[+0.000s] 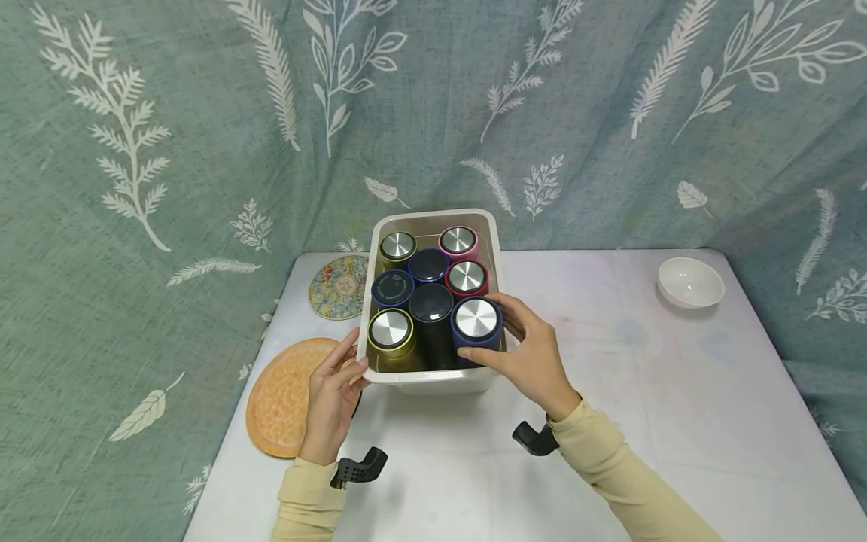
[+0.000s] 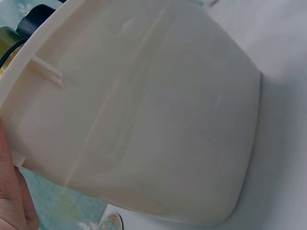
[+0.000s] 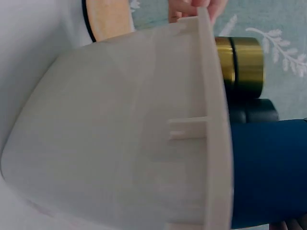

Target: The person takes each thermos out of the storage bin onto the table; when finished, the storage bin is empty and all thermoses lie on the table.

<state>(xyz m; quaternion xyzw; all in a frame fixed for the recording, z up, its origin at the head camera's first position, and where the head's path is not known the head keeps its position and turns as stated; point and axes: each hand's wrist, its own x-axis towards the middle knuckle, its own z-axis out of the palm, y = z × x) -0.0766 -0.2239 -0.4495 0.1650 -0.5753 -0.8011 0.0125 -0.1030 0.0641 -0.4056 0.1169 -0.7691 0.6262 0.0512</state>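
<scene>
A white plastic bin (image 1: 423,379) full of upright vacuum flasks stands near the middle of the table. My right hand (image 1: 535,361) grips a blue flask (image 1: 477,319) with a silver-topped lid at the bin's front right corner, thumb in front and fingers behind. In the right wrist view the blue flask (image 3: 273,172) rises well above the rim. My left hand (image 1: 332,399) holds the bin's front left corner, thumb at the rim. Beside that corner is a yellow-green flask (image 1: 390,330), with a tall black flask (image 1: 431,302) between it and the blue one.
Several more flasks, among them a red one (image 1: 466,277) and a pink one (image 1: 457,240), fill the back of the bin. To the left lie a round orange board (image 1: 284,399) and a patterned round mat (image 1: 339,287). A white bowl (image 1: 691,283) sits at the far right.
</scene>
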